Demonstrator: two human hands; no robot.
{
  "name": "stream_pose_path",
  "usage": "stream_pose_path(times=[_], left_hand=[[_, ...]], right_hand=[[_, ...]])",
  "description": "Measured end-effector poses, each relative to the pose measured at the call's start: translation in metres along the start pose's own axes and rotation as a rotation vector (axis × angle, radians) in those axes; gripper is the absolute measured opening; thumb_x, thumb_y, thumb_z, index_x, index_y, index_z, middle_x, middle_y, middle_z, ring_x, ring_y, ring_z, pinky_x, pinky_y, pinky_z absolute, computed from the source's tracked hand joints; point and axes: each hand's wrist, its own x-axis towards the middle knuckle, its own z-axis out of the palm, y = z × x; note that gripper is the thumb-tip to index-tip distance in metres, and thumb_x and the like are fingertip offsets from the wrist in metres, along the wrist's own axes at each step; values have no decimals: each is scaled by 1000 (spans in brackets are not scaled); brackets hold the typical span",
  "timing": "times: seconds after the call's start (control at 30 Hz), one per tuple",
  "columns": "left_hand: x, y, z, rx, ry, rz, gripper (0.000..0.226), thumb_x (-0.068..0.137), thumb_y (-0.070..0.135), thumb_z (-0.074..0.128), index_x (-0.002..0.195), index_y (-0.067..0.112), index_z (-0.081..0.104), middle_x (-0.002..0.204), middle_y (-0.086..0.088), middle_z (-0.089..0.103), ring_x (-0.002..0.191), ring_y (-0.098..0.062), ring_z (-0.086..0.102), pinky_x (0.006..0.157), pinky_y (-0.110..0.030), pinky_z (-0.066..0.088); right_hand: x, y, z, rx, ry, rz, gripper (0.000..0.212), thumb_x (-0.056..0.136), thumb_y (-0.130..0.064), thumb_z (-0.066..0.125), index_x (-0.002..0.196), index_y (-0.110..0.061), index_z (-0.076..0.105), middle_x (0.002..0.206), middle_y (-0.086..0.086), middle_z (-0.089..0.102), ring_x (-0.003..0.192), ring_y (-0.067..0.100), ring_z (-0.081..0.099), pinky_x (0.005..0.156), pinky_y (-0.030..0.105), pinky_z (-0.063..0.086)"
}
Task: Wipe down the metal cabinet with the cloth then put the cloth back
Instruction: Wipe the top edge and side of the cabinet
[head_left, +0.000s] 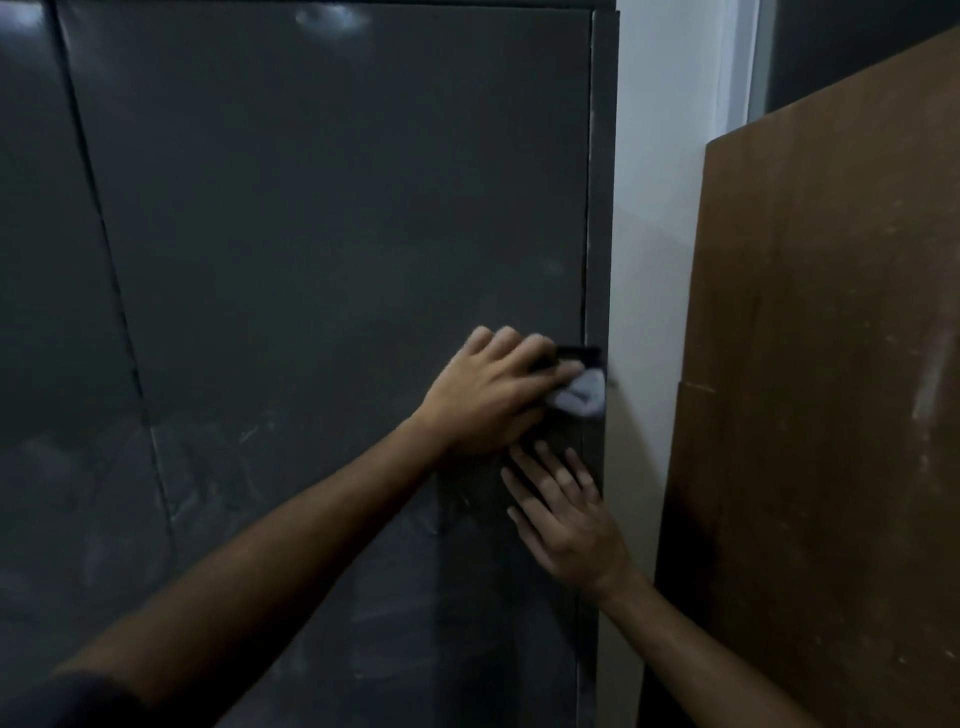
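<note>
Your left hand (488, 395) presses the cloth (579, 396) flat against the metal cabinet (322, 234), fingers spread over it, right at the door's right edge. Right hand (563, 512) rests open-palmed on the door just below, holding nothing. Keep pressure even and run the cloth along the edge seam. Smears lower down look unwiped. A brown board (831, 389) leans near the cabinet's right side and crowds the corner.
</note>
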Motion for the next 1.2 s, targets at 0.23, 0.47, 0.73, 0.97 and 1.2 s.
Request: stream_pose_path(times=[0.23, 0.47, 0.73, 0.97, 1.2], left_hand=[[-10, 35, 14, -39, -52, 160, 50, 93, 39, 61, 140, 23, 58, 126, -4, 53, 97, -24, 44, 79, -39, 34], [-9, 36, 15, -5, 79, -239, 51, 91, 39, 60, 140, 22, 60, 126, -5, 49, 97, -27, 46, 78, -41, 36], [-33, 37, 19, 8, 2, 62, 48, 93, 38, 57, 139, 23, 59, 125, -6, 52, 95, -27, 46, 77, -40, 33], [-40, 52, 25, -22, -28, 76, 51, 94, 38, 54, 141, 20, 58, 127, -7, 46, 96, -28, 45, 78, -40, 33], [-42, 52, 20, 5, -12, -162, 54, 93, 41, 59, 143, 21, 56, 129, -7, 41, 99, -27, 44, 81, -41, 34]], right_hand=[[-17, -1, -7, 16, -63, -28, 42, 90, -20, 69, 131, -13, 65, 137, 13, 59, 127, 32, 54, 106, 49, 44], [-44, -10, -20, 13, -152, -37, 30, 93, -14, 61, 122, -14, 68, 142, 12, 56, 135, 32, 49, 111, 49, 39], [-87, -35, -34, 298, -341, 503, 22, 91, -44, 60, 79, -27, 54, 65, -9, 52, 56, 8, 51, 52, 25, 42], [-82, -58, -21, 436, -548, 777, 30, 85, -52, 69, 79, -24, 58, 64, -13, 41, 64, 6, 47, 56, 28, 40], [-95, -65, -16, 257, -409, 623, 24, 84, -40, 75, 85, -22, 59, 83, -5, 53, 74, 16, 55, 61, 30, 47]])
